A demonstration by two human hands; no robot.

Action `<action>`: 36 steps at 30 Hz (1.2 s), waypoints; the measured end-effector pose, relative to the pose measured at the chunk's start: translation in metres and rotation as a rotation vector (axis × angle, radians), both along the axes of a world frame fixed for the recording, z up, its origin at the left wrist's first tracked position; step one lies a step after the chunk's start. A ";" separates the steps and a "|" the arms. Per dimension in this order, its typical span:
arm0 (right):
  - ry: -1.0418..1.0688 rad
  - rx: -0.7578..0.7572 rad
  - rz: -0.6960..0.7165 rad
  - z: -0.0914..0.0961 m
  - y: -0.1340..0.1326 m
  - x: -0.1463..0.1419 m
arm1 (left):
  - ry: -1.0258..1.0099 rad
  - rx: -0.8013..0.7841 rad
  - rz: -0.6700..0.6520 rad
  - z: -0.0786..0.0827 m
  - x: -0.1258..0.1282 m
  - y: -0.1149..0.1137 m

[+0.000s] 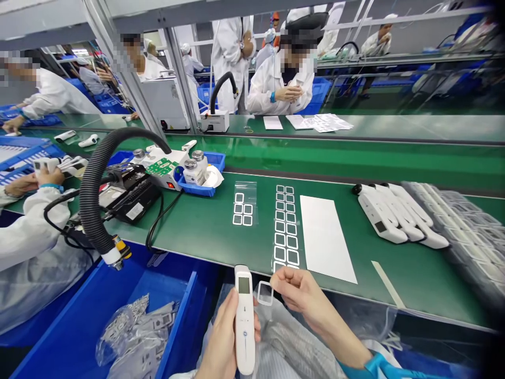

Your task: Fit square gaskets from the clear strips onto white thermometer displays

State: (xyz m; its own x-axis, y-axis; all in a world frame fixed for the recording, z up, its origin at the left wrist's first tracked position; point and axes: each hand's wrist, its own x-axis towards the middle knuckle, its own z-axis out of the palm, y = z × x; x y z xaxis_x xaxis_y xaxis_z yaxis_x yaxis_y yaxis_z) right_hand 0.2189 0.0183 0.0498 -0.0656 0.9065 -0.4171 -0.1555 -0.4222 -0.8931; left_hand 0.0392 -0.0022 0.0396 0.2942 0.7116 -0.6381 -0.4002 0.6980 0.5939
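My left hand (pixel 223 329) is wrapped round a white handheld thermometer-like device (pixel 245 337) with a small grey screen near its top, held upright over my lap. Pinched at its upper right corner, a clear square window with a white border (pixel 265 293) hangs from my right hand (pixel 299 295), just right of the device and apart from it. On the green bench (pixel 213 231) beyond, two columns of similar white-framed windows (pixel 285 221) lie beside a white sheet (pixel 327 237). A smaller group of these windows (pixel 242 210) sits on clear film to the left.
Several white devices (pixel 389 213) lie at the right by stacked clear trays (pixel 461 231). A black flexible hose (pixel 89 184) arches over the left side. Below it is a blue bin (pixel 189 300) with bagged parts. Co-workers sit at left and across the bench.
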 end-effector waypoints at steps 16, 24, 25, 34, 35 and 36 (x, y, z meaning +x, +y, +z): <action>-0.183 0.224 0.099 0.002 0.008 -0.019 | -0.043 0.020 -0.064 -0.006 0.012 -0.002; -0.843 0.932 0.126 -0.019 -0.018 -0.016 | -0.051 0.031 -0.005 -0.008 0.016 0.002; -0.861 0.963 0.135 -0.021 -0.019 -0.015 | -0.042 0.041 -0.009 -0.008 0.016 0.003; -0.506 0.549 0.072 0.003 0.012 -0.001 | 0.003 0.136 -0.146 0.005 0.016 0.008; -0.470 0.499 0.106 0.006 0.017 0.000 | 0.012 0.168 -0.178 0.005 0.016 0.008; -0.428 0.455 0.141 0.008 0.021 0.000 | 0.018 0.198 -0.213 0.005 0.017 0.008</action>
